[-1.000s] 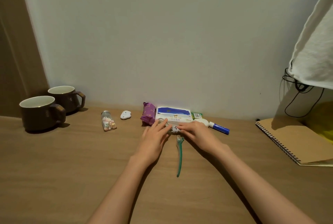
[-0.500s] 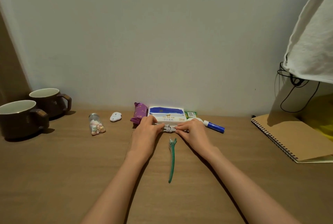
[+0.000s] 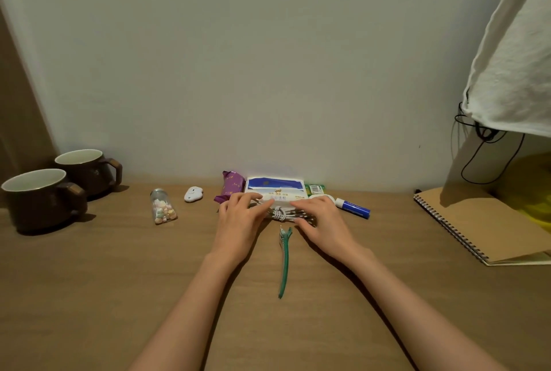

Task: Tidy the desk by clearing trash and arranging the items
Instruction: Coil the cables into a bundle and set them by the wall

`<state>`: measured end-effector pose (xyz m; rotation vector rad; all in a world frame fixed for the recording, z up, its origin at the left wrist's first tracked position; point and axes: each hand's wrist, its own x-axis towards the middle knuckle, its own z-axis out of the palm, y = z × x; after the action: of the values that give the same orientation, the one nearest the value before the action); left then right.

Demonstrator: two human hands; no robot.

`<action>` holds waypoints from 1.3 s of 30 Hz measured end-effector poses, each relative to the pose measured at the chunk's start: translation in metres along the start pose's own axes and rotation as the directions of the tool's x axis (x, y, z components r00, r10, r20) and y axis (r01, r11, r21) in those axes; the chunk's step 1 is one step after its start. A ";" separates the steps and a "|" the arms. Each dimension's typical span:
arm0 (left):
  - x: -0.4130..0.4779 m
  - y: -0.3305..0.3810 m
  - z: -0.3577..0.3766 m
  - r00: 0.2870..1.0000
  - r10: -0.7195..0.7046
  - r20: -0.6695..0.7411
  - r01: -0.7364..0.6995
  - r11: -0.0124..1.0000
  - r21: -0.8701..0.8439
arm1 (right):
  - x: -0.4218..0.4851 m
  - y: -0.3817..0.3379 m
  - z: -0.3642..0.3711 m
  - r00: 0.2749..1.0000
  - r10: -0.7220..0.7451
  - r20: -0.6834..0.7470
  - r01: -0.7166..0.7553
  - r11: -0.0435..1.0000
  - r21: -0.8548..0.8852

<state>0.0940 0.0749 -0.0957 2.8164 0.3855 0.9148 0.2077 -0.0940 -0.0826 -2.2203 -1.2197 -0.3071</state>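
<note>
- Cable bundle (image 3: 279,215), white and knotted at its middle, lies at the centre of the head view on the wooden desk (image 3: 119,296), just in front of the blue-and-white tissue pack (image 3: 275,188) by the wall.
- Its long axis runs left to right across the frame, so one end sits under each hand and neither hand is nearer than the other.
- The left hand (image 3: 241,217) rests on the left end, with fingers nearly straight and flat, pressing rather than wrapping.
- The right hand (image 3: 323,223) covers the right end, fingers laid over the strands and thumb on the near side. I cannot tell whether it pinches them.
- A green hair clip (image 3: 284,263) lies close below the knot, between the wrists. Its long axis points toward the bottom of the frame, crosswise to the bundle.
- The next move is probably to shift the bundle as one piece. With a hand at each end, moving both together should keep the coils from spreading.
- A purple packet (image 3: 229,188) lies left of the pack and a blue glue stick (image 3: 353,208) right of it. Two brown mugs (image 3: 44,197) stand at the left edge, and a spiral notebook (image 3: 477,224) lies at the right.
</note>
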 end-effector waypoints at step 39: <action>-0.032 -0.042 -0.048 0.780 -0.525 -0.340 0.482 0.851 -0.210 | 0.001 -0.014 0.023 0.974 -0.116 -0.193 0.098 0.990 -0.101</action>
<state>0.0324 0.1093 -0.0843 2.2214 1.0468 1.2940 0.1950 -0.0744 -0.0955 -2.1437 -1.2392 -0.6238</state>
